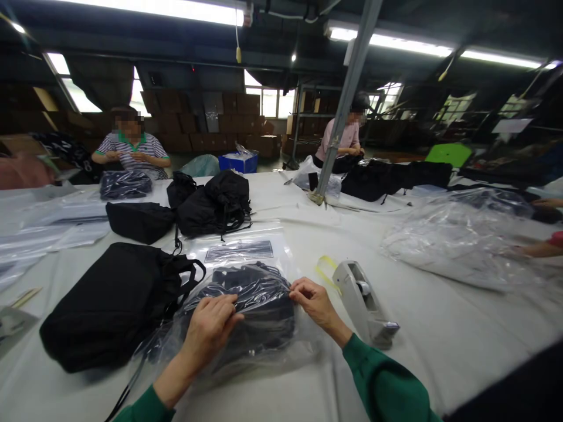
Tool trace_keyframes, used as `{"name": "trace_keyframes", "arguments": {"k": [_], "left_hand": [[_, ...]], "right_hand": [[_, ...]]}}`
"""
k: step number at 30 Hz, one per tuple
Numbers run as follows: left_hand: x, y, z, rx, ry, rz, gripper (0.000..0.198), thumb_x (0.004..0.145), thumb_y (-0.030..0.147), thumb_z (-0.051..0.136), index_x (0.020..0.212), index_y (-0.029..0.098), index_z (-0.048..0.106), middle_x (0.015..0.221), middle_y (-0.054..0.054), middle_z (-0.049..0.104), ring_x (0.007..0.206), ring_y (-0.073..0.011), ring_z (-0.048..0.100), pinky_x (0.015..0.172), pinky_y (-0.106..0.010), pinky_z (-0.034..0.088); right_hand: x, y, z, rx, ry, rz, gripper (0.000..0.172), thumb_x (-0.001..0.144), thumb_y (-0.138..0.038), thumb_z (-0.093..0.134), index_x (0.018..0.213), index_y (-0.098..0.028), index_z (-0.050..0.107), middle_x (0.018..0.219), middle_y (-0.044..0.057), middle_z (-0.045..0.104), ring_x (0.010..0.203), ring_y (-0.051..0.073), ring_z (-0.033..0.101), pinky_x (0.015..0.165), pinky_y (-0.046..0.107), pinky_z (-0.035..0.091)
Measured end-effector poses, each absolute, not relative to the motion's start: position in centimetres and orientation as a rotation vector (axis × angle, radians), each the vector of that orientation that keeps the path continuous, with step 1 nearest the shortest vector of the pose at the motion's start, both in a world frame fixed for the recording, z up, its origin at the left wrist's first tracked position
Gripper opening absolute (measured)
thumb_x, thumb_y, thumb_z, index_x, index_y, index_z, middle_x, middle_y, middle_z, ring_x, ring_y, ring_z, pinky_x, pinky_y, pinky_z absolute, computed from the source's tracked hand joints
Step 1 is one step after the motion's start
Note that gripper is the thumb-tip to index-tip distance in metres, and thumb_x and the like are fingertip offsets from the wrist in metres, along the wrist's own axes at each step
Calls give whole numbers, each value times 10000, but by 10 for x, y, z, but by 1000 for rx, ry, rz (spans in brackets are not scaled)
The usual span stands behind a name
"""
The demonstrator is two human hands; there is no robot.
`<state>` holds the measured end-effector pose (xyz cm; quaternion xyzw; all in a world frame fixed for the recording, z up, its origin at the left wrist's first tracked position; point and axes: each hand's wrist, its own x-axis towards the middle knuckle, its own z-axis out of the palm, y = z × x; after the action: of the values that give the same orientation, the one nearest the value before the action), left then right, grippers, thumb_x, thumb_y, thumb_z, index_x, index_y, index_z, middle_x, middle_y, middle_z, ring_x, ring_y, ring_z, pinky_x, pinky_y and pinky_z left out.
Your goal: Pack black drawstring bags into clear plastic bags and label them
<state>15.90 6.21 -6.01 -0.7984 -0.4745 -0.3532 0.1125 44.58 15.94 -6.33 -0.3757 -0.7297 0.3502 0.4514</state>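
Note:
A black bag packed in a clear plastic bag (257,299) lies on the white table (440,328) right in front of me. My left hand (210,328) rests on its near left side, fingers curled and pinching the plastic film. My right hand (313,302) pinches the film at the packet's right edge. Both sleeves are green. Another black bag (109,305), unwrapped, lies just left of the packet. A grey tape dispenser (365,302) stands just right of my right hand.
More black bags (215,202) and a printed plastic sleeve (240,251) lie farther back. Crumpled clear plastic (457,240) covers the right side. A metal post (343,105) rises from the table. One person sits at the far left and another stands behind the post.

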Motion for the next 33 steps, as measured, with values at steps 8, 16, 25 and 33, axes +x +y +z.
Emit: {"name": "trace_keyframes", "arguments": {"k": [8, 16, 25, 33], "left_hand": [[159, 65, -66, -2332, -1435, -1127, 166, 954, 252, 523, 1058, 186, 633, 920, -76, 739, 808, -206, 690, 758, -340, 494], [159, 63, -66, -2332, -1519, -1165, 136, 956, 275, 516, 995, 199, 622, 951, -72, 738, 819, -215, 683, 788, -368, 493], [165, 61, -66, -2206, -1607, -1161, 254, 916, 418, 595, 1029, 193, 628, 955, -68, 736, 850, -242, 675, 811, -391, 481], [165, 61, -70, -2175, -1566, -1193, 179, 921, 369, 596, 973, 212, 667, 919, -35, 749, 816, -225, 688, 802, -372, 475]], "right_hand": [[449, 182, -85, -1144, -1705, 642, 575, 871, -632, 533, 513, -182, 502, 476, -39, 410, 477, 114, 406, 466, 234, 329], [454, 147, -32, -813, -2041, 513, 627, 776, -716, 608, 1131, -203, 674, 1129, 128, 686, 1074, 286, 614, 961, 441, 467], [418, 142, -36, -785, -2032, 723, 213, 820, -351, 733, 993, -228, 725, 1039, 67, 721, 998, 224, 654, 914, 390, 518], [498, 135, -27, -1212, -1713, 682, 305, 859, -473, 617, 1034, -248, 727, 1075, 51, 726, 1038, 232, 648, 971, 385, 483]]}}
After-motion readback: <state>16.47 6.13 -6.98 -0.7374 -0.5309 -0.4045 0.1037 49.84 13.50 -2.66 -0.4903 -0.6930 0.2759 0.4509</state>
